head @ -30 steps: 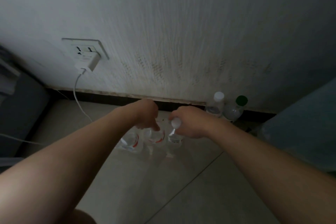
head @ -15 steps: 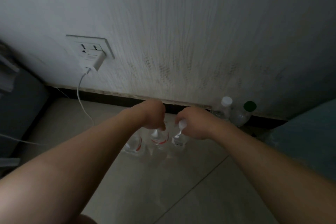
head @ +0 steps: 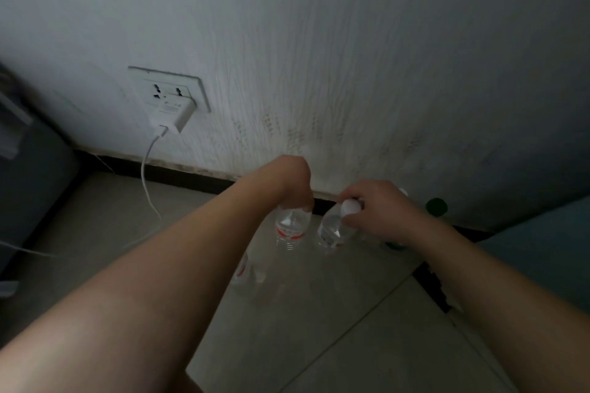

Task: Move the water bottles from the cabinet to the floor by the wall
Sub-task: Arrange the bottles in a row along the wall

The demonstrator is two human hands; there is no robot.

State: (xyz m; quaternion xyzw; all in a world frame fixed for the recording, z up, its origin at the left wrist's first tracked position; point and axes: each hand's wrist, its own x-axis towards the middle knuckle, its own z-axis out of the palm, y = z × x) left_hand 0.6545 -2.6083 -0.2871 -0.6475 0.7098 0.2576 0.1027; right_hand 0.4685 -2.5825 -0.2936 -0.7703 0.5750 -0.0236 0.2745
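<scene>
My left hand (head: pixel 292 180) grips the top of a clear water bottle with a red label (head: pixel 290 228), held upright close to the wall. My right hand (head: pixel 375 209) is closed around the white cap of a second clear bottle (head: pixel 332 231) just to its right. A third red-labelled bottle (head: pixel 245 269) shows partly behind my left forearm, low over the floor tiles. Further right by the skirting, a green-capped bottle (head: pixel 436 207) stands mostly hidden behind my right hand.
A wall socket (head: pixel 172 89) holds a white charger (head: pixel 174 116) whose cable (head: pixel 147 175) trails across the floor at left. A dark piece of furniture (head: pixel 28 175) stands at far left, a teal surface (head: pixel 542 249) at right. Pale floor tiles (head: pixel 351 344) lie below.
Both hands with their bottles sit higher and further right in view as the view tilted. The white-capped bottle at the wall is now hidden behind my right hand.
</scene>
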